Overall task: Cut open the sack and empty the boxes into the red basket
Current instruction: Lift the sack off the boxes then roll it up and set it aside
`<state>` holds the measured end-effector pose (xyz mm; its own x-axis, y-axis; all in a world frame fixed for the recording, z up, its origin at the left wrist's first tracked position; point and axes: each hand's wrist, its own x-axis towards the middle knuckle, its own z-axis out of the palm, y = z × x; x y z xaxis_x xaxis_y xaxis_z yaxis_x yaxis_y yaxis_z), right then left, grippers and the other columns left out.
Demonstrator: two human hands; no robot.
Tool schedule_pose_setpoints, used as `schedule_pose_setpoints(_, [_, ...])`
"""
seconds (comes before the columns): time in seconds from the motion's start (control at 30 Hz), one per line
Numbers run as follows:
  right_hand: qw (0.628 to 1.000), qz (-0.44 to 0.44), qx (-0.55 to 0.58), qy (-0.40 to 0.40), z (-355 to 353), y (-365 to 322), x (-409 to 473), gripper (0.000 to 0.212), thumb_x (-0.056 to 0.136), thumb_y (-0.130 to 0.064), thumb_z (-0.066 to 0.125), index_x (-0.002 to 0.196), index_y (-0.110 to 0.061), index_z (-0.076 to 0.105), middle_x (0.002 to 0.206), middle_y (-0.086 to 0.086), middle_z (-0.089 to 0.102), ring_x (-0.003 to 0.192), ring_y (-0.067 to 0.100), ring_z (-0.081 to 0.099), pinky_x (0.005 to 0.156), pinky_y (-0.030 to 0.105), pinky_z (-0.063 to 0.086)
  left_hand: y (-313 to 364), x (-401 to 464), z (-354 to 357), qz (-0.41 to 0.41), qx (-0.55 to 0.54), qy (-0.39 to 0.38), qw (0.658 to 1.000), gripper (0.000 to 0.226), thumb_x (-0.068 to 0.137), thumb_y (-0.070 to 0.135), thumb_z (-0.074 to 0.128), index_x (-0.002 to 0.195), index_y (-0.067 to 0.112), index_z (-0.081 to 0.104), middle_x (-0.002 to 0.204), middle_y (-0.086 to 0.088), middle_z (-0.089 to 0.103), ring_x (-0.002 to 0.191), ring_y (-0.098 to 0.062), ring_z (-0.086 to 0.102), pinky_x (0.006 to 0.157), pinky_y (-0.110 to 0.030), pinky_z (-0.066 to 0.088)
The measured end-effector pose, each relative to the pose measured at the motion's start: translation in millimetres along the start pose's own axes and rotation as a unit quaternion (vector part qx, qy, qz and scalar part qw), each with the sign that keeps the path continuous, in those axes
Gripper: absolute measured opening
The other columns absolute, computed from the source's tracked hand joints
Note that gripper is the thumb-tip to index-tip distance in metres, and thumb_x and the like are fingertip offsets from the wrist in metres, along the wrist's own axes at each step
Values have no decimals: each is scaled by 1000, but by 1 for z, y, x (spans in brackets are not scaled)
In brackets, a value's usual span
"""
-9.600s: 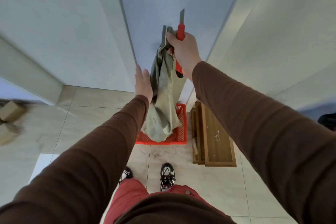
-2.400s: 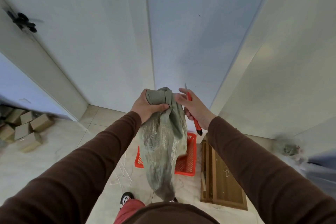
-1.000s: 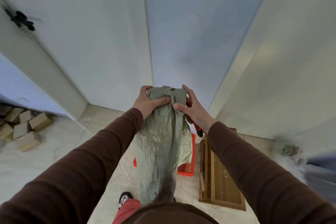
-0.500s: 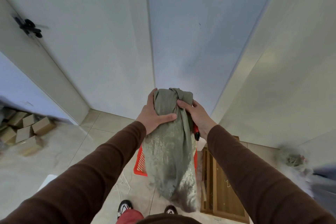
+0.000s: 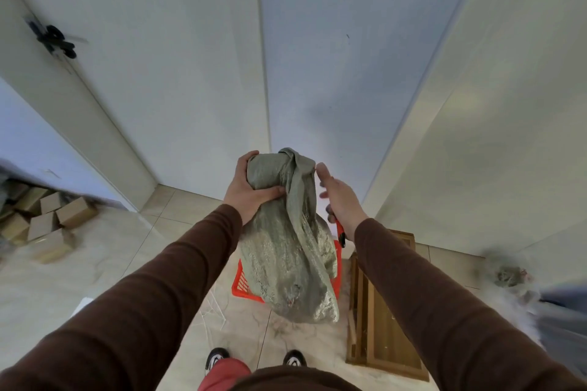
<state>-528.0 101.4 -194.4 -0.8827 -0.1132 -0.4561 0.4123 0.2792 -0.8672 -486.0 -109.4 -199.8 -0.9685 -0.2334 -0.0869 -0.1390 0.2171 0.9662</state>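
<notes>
Head view shows me the grey-green sack (image 5: 286, 251) held up in front of the white wall corner, well above the floor tiles. Its long axis runs roughly up and down, leaning a little: the bunched top points up and away from me, the loose bottom end hangs down and toward my right foot. A twisted strip of the sack's own cloth drapes from the top down its right side.

My left hand (image 5: 251, 190) grips the top of the sack, fingers curled over the far side and thumb pressed across the near face. My right hand (image 5: 338, 197) is just beside the top of the sack on the right; its index and middle fingers are stretched toward the cloth, fingertips at or just off it, I cannot tell which. A red utility knife (image 5: 340, 232) pokes out below that hand by the wrist, so the lower fingers seem curled round its handle, though the grip itself is hidden.

Directly below the sack sits the red basket (image 5: 243, 282), mostly covered by the hanging cloth; only its left wall and a sliver on the right show. Right of the sack lies a wooden frame (image 5: 381, 311) flat on the floor. Far left of the sack, cardboard boxes (image 5: 47, 219) are piled against the wall, blurred
</notes>
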Motion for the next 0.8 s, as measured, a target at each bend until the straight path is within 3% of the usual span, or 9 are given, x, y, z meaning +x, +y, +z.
schedule_pose_setpoints(0.07, [995, -83, 49, 20, 4, 2, -5, 85, 85, -73, 68, 144, -12, 55, 116, 2, 58, 66, 4, 47, 55, 23, 42, 1, -2, 0, -5, 5, -9, 1000, 90, 64, 30, 94, 136, 42, 41, 119, 12, 56, 107, -11, 61, 89, -28, 52])
schedule_pose_setpoints(0.1, [991, -122, 54, -4, 6, 1, -8, 88, 83, -65, 75, 153, -19, 49, 130, -3, 57, 84, 0, 56, 68, 20, 48, 2, -3, 0, -8, 5, -11, 1000, 90, 63, 30, 94, 135, 41, 42, 118, 12, 57, 106, -11, 62, 86, -25, 53])
schedule_pose_setpoints(0.17, [984, -164, 20, -68, 10, -1, -14, 105, 76, -54, 84, 163, -25, 33, 149, -10, 50, 128, 3, 54, 101, 19, 47, 6, -6, 1, -14, 6, -9, 1000, 89, 60, 36, 94, 134, 41, 45, 115, 11, 60, 103, -10, 64, 80, -22, 53])
schedule_pose_setpoints(0.27, [977, -180, -20, -115, 12, 0, -19, 103, 81, -28, 91, 162, -23, 28, 152, 0, 52, 140, 15, 52, 117, 36, 44, 14, -10, 0, -37, 5, 10, 999, 89, 50, 51, 90, 129, 37, 50, 112, 7, 66, 101, -13, 67, 84, -27, 55])
schedule_pose_setpoints(0.37, [980, -162, -8, -117, 12, 4, -28, 87, 81, -18, 91, 152, -21, 40, 141, 3, 60, 128, 19, 62, 110, 42, 52, 23, -18, 2, -64, 22, 34, 997, 84, 51, 63, 86, 122, 32, 53, 107, 7, 68, 96, -13, 68, 83, -32, 56])
schedule_pose_setpoints(0.5, [987, -127, 80, -60, 14, 8, -40, 58, 82, -24, 89, 133, -18, 62, 121, 6, 76, 109, 23, 75, 98, 46, 61, 32, -36, 8, -64, 7, 10, 998, 88, 51, 72, 83, 121, 31, 47, 107, 10, 67, 94, -7, 68, 73, -21, 51])
schedule_pose_setpoints(0.57, [987, -100, 118, -45, 13, 7, -47, 45, 87, -26, 84, 128, -17, 68, 113, 7, 80, 102, 25, 78, 89, 42, 64, 28, -50, 8, -41, 10, -34, 999, 95, 50, 68, 86, 127, 34, 41, 114, 12, 64, 101, -4, 65, 79, -20, 52])
schedule_pose_setpoints(0.67, [987, -61, 134, -58, 16, 10, -66, 32, 89, -24, 80, 119, -16, 73, 102, 7, 83, 93, 25, 80, 74, 34, 65, 19, -72, 1, -8, -14, -84, 996, 112, 52, 52, 92, 142, 38, 27, 132, 6, 56, 116, -8, 61, 102, -32, 51])
schedule_pose_setpoints(0.8, [985, -2, 162, -62, 24, 23, -100, 35, 89, -31, 79, 119, -13, 73, 105, 13, 82, 96, 30, 80, 82, 40, 65, 9, -107, -7, 33, -24, -133, 990, 131, 52, 43, 97, 151, 52, 12, 146, 2, 46, 128, -14, 57, 109, -39, 47])
